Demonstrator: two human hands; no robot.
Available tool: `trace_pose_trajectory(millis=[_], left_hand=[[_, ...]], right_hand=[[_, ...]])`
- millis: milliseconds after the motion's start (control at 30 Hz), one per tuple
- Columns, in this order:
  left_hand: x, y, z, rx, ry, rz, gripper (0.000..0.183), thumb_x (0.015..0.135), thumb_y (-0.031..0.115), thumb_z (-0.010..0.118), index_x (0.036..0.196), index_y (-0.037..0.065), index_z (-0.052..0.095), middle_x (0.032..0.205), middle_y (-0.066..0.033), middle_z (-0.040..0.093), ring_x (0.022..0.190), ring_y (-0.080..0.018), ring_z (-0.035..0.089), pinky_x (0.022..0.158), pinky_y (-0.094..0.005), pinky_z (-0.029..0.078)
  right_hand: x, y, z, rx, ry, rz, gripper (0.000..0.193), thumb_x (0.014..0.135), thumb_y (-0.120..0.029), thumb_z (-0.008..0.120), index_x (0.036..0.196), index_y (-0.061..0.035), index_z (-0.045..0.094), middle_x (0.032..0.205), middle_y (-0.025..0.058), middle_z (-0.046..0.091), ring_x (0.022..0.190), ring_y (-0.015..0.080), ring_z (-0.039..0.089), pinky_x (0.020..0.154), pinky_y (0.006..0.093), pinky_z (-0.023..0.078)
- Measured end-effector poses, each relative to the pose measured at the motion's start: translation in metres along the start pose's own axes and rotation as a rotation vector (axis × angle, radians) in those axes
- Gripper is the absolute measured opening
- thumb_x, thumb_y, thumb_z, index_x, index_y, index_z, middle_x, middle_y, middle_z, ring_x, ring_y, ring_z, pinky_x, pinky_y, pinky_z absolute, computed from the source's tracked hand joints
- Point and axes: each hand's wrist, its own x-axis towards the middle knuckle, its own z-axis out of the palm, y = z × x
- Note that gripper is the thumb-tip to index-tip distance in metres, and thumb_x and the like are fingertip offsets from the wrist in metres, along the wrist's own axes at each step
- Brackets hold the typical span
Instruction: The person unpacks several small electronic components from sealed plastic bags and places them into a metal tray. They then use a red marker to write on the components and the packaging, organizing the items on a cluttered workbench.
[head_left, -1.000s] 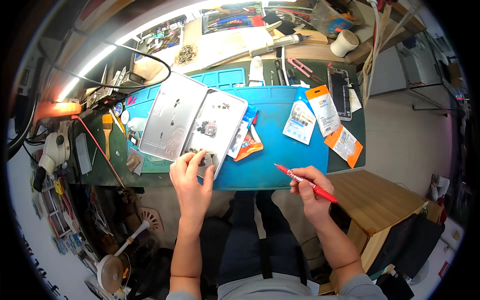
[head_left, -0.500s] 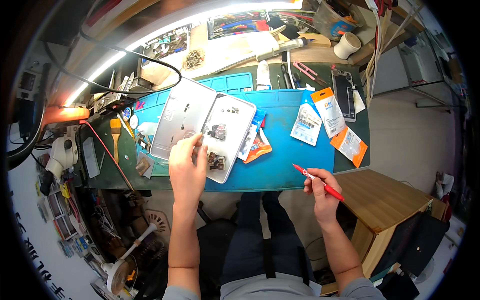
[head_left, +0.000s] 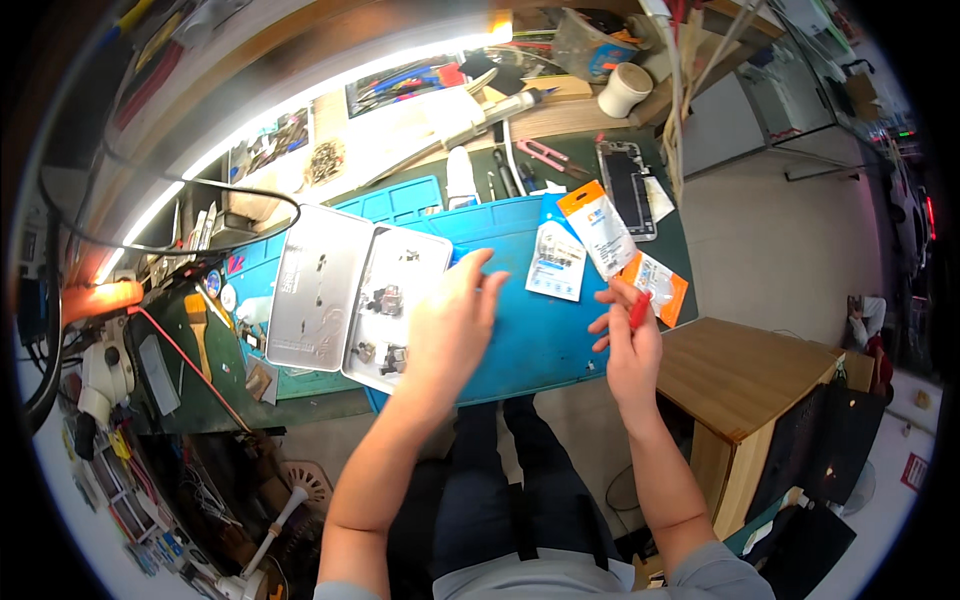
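My left hand [head_left: 452, 325] is over the blue mat [head_left: 505, 345], just right of an open metal tin [head_left: 317, 290]. Its thumb and fingers are apart, with nothing visible between them. Small dark parts, perhaps camera modules [head_left: 385, 300], lie in the tin's right half; a few tiny pieces lie on its lid. A red pen [head_left: 640, 309] is tucked in my right hand [head_left: 633, 360], other fingers loosely spread. Just beyond that hand are an orange-and-white packet [head_left: 598, 230], a blue-and-white packet [head_left: 556, 262] and another orange packet [head_left: 660, 285].
An opened phone [head_left: 627, 190] lies at the bench's far right, near pink-handled tweezers or pliers [head_left: 545, 155]. A brush [head_left: 198, 325] lies left of the tin. A cable [head_left: 290, 205] arcs above the tin's far corner. A wooden cabinet [head_left: 750, 375] stands at right.
My left hand has left the tin and moved right over the mat, covering where packets lay. My right hand has turned and come up to the packets, pen still held. The view has shifted.
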Motion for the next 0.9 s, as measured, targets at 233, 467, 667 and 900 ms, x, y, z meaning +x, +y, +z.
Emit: trace_pose_trajectory(millis=[233, 467, 667, 900], left_hand=[[0.010, 0.022, 0.077, 0.007, -0.040, 0.090, 0.044, 0.088, 0.008, 0.075, 0.127, 0.000, 0.055, 0.097, -0.0155, 0.067, 0.081, -0.0314, 0.068, 0.069, -0.0395, 0.055], [-0.070, 0.023, 0.015, -0.004, -0.024, 0.046, 0.022, 0.089, 0.001, 0.069, 0.110, 0.001, 0.068, 0.102, -0.0140, 0.067, 0.084, -0.0315, 0.067, 0.074, -0.0382, 0.055], [-0.118, -0.008, -0.017, 0.219, 0.048, -0.013, 0.037, 0.086, -0.002, 0.069, 0.123, -0.001, 0.063, 0.118, -0.0188, 0.062, 0.109, -0.0363, 0.060, 0.092, -0.0435, 0.049], [-0.109, -0.011, -0.015, 0.173, 0.066, -0.005, 0.051, 0.088, -0.002, 0.068, 0.136, -0.004, 0.053, 0.139, -0.0229, 0.053, 0.126, -0.0399, 0.053, 0.107, -0.0454, 0.042]], right_hand=[[0.022, 0.003, -0.003, -0.210, -0.050, 0.015, 0.027, 0.105, -0.018, 0.055, 0.123, -0.0007, 0.065, 0.092, 0.0055, 0.070, 0.071, 0.0094, 0.058, 0.065, 0.0289, 0.050], [0.016, -0.013, 0.040, -0.455, -0.262, -0.105, 0.021, 0.093, -0.022, 0.068, 0.097, -0.0017, 0.068, 0.093, 0.0156, 0.071, 0.082, 0.0356, 0.069, 0.070, 0.0417, 0.054], [0.017, -0.005, 0.113, -0.717, -0.290, -0.098, 0.031, 0.088, -0.034, 0.074, 0.088, -0.0038, 0.067, 0.086, 0.0133, 0.071, 0.075, 0.0339, 0.070, 0.065, 0.0447, 0.054], [0.032, 0.001, 0.139, -0.603, -0.217, -0.003, 0.028, 0.086, -0.028, 0.075, 0.085, -0.0011, 0.068, 0.075, 0.0132, 0.071, 0.073, 0.0315, 0.071, 0.065, 0.0420, 0.055]])
